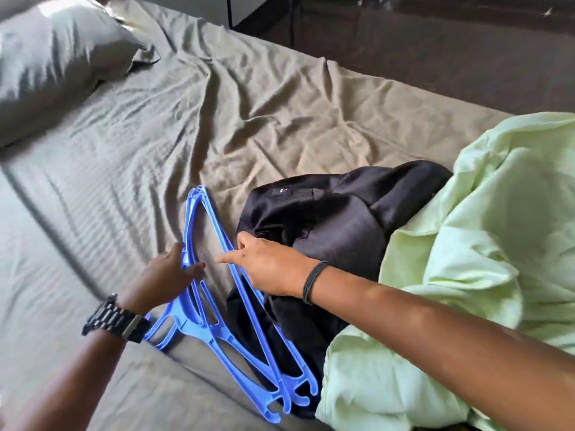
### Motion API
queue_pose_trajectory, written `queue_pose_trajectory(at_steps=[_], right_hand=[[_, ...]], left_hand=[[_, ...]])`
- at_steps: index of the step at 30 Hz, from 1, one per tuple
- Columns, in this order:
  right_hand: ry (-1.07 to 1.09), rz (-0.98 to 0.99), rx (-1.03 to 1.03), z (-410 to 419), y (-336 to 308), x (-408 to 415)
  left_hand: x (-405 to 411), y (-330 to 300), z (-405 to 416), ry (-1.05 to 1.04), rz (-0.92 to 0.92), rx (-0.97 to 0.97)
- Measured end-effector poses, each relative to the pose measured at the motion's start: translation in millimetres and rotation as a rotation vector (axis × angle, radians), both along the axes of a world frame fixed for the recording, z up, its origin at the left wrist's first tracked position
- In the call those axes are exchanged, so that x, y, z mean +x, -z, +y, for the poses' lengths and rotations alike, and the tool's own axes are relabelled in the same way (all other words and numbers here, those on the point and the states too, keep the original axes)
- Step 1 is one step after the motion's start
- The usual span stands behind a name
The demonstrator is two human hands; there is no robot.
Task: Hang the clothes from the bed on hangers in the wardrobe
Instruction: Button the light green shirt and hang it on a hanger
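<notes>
A stack of blue plastic hangers [214, 334] lies on the bed's olive-grey sheet [174, 126]. My left hand [168, 275], with a dark watch on the wrist, grips the upper arm of the hangers, thumb over and fingers under it. My right hand [267, 262], with a black band on the wrist, lies over the hangers' bar with its forefinger pointing left; its other fingers curl onto a crumpled black garment [339, 219]. A pale green garment [466, 244] is heaped at the right, partly over the black one.
A grey pillow [53, 60] lies at the head of the bed, top left. Beyond the bed's far edge, a dark floor [435, 42] and black furniture legs [230, 10] show. The wardrobe is out of view.
</notes>
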State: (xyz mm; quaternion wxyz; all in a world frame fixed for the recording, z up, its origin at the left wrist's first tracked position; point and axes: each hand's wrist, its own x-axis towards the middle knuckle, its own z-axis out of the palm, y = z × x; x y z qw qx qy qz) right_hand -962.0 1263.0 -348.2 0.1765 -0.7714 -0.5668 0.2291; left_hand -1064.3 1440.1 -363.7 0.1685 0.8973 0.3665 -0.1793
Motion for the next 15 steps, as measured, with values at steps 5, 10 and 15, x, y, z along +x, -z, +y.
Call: queue_pose_trajectory(at_steps=[5, 10, 15], right_hand=[[-0.034, -0.098, -0.074, 3, 9, 4], [-0.061, -0.253, -0.090, 7, 18, 4], [-0.133, -0.490, -0.016, 2, 11, 4]], left_hand=[[0, 12, 7, -0.060, -0.116, -0.001], [0, 16, 9, -0.078, -0.141, -0.064], [-7, 16, 3, -0.123, -0.236, -0.203]])
